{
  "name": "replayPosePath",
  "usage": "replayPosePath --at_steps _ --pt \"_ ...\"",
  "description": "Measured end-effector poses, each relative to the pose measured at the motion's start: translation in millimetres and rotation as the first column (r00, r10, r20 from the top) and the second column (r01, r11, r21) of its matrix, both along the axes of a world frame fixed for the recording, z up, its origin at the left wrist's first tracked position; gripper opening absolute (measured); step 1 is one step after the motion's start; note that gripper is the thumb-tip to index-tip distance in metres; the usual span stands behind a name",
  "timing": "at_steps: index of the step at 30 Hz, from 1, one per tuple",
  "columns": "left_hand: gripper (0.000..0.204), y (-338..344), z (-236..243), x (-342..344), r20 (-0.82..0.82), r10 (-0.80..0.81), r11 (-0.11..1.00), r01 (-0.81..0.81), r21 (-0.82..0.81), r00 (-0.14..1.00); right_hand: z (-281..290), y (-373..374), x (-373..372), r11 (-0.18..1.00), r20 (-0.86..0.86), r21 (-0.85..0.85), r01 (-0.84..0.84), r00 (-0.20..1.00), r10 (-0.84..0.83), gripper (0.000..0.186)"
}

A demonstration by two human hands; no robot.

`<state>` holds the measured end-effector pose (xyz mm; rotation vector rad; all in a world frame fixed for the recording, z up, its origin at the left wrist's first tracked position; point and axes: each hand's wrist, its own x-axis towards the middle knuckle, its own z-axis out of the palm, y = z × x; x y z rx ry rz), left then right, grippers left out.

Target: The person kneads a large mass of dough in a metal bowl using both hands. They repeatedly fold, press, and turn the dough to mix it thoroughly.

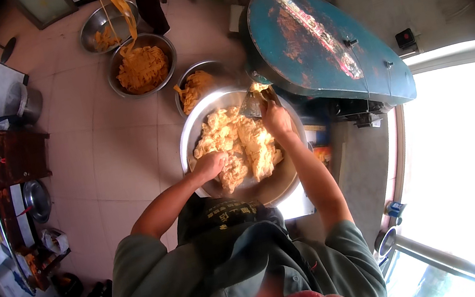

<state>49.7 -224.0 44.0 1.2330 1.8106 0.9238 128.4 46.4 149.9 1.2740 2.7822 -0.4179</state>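
The left hand (210,165) clutches dough (258,150) in a metal bowl (185,142) while the right hand (276,120) grasps a scraper (251,107).

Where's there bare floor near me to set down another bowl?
Bare tiled floor lies left of the big basin, reaching across toward the brown cabinet. It's crowded beyond the basin, where three smaller bowls of orange strips stand, and to its right, beside the blue-green housing.

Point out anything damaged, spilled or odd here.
The blue-green machine cover, in the picture up and right of the large bowl, looks worn: brown patches break its paint, and its sticker looks ragged. No spill stands out.
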Motion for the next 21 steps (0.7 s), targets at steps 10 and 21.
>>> replayPosePath --at_steps 10,21 --pt "0.059 -5.2 -4.4 -12.9 0.224 -0.114 0.993 0.118 -0.002 0.968 -19.7 25.8 7.7 0.991 -0.102 -0.026 0.128 0.986 -0.13 0.044" --pt "0.06 7.6 -9.0 0.6 0.17 -0.039 0.999 0.042 -0.015 0.985 -19.1 24.4 -10.8 0.999 -0.054 -0.045 0.022 0.998 -0.025 0.039"
